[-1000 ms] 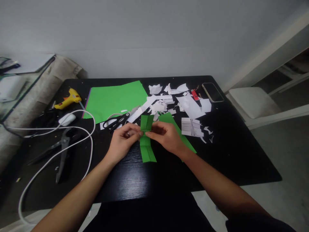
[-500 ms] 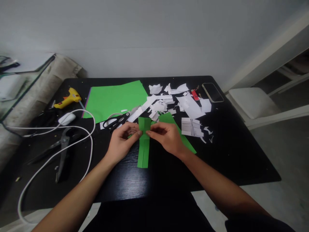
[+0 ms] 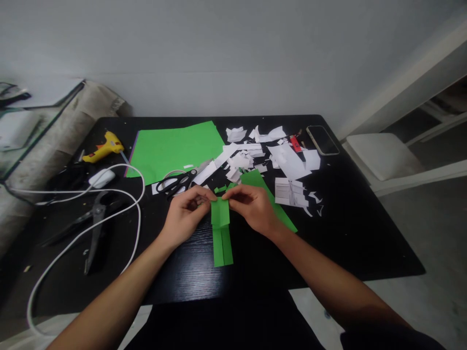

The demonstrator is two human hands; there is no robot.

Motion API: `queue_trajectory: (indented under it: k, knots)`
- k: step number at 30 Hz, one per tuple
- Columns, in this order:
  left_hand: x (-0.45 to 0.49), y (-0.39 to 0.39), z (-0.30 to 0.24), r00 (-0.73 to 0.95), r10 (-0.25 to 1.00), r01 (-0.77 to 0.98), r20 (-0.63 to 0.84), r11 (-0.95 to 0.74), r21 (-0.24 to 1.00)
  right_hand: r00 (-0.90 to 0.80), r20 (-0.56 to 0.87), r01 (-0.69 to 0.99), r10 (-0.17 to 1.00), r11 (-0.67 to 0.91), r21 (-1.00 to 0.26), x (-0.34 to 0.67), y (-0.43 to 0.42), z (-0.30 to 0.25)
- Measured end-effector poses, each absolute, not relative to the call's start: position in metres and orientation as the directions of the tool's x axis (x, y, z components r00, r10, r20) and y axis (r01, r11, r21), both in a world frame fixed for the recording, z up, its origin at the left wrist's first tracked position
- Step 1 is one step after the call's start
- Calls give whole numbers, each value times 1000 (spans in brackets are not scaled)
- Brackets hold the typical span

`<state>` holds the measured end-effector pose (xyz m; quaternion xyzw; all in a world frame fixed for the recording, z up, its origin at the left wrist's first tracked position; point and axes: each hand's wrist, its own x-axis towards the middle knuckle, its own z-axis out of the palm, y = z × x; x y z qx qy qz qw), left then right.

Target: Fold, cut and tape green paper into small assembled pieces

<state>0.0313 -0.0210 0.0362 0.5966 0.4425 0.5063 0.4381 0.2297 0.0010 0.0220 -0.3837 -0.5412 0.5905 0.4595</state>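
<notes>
Head view, one entry.

Work in hand: left hand has thumb and forefinger closed on the far end of a green strip. The strip sits near the middle of the desk, its long axis running near to far and its near end resting flat on the dark top. Right hand pinches the same far end from the other side, fingertips almost meeting those of the left.

Judgement on progress: the strip is already cut out, and a lengthwise crease or slit shows in its near half, so the shaping looks partly done. Only the far end is being worked. What the fingers form there is hidden.

Desk, left to right:
- yellow glue gun at the far left
- white cable looping toward the near edge
- black pliers lying inside the loop
- large green sheet, far side, mostly uncut
- black scissors just beside its near edge
- white scraps heaped beyond the hands
- second green piece partly under the right wrist
- phone at the far right corner

Room: plain pale wall behind the desk. A white seat stands to the right, apart from the desk.
</notes>
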Motion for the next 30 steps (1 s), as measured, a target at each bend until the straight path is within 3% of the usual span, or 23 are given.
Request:
queue_trajectory:
  k: [14, 22, 26, 30]
  knots:
    - [29, -19, 26, 89, 979, 75, 185, -192, 979, -266, 9, -134, 964, -28, -991, 228, 2, 21]
    - [24, -11, 18, 37, 990, 86, 138, -141, 986, -122, -129, -206, 984, -152, -967, 229, 7, 22]
    - [14, -7, 18, -124, 980, 258, 156, -120, 959, -86, -138, -207, 987, -153, -966, 230, 9, 22]
    - [9, -6, 21, -174, 921, 561, 348, -198, 804, -126, -129, -194, 984, -152, -969, 230, 8, 22]
